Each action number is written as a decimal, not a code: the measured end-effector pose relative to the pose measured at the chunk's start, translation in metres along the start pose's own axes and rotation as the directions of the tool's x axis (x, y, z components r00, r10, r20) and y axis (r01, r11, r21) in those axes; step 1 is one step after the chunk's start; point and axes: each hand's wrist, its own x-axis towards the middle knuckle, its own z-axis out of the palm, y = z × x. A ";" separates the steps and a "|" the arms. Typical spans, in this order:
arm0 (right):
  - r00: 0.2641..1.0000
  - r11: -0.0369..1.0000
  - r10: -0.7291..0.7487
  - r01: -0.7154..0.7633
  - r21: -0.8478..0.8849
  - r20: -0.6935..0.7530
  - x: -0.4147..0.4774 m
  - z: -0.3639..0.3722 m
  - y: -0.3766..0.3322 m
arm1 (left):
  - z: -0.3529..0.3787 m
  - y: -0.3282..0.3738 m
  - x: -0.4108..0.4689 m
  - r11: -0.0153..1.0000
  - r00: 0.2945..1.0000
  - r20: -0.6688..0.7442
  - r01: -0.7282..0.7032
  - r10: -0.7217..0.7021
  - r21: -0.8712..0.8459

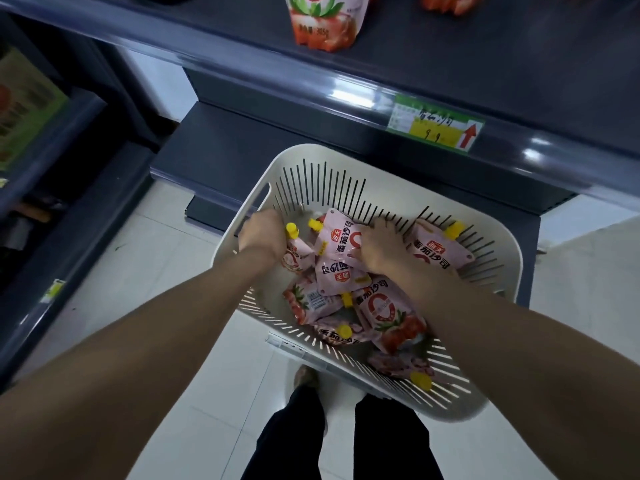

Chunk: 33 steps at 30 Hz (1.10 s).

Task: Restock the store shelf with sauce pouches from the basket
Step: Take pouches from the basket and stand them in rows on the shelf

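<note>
A white slotted basket stands on the floor below the dark shelf. Several pink sauce pouches with yellow caps lie in it. My left hand is at the basket's left side, its fingers closed around a pouch with a yellow cap. Further right, my right hand grips the lower edge of another pouch lying near the far wall. One loose pouch rests against the right wall. On the shelf above, one pouch stands upright.
A green and yellow price tag sits on the shelf's front rail. A lower dark shelf juts out just behind the basket. Another shelf unit runs along the left. My legs and a shoe are on white floor tiles.
</note>
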 end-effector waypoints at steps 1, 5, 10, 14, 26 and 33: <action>1.000 0.999 -0.004 0.003 0.035 0.009 0.000 0.001 -0.001 | 0.000 0.000 -0.001 1.000 1.000 0.003 -0.011 0.011 0.009; 0.999 0.997 0.031 -0.033 0.073 0.027 -0.002 0.001 -0.004 | -0.003 0.002 -0.002 0.999 0.999 0.018 -0.048 0.048 0.009; 0.991 0.988 0.092 -0.104 0.116 0.101 -0.003 0.001 -0.002 | -0.004 0.007 -0.009 0.987 0.986 0.062 -0.154 0.157 -0.047; 0.979 0.852 0.087 -0.170 0.496 0.187 -0.014 0.004 -0.001 | -0.003 0.005 -0.004 0.970 0.979 0.191 -0.029 0.077 -0.243; 0.975 0.711 0.213 -0.197 0.676 0.059 -0.034 -0.006 -0.014 | -0.028 0.004 -0.020 0.993 0.992 0.123 0.003 0.012 -0.118; 0.945 0.741 0.210 0.012 0.672 -0.249 -0.081 -0.071 -0.006 | -0.094 0.032 -0.055 0.977 0.983 0.120 -0.117 0.140 -0.180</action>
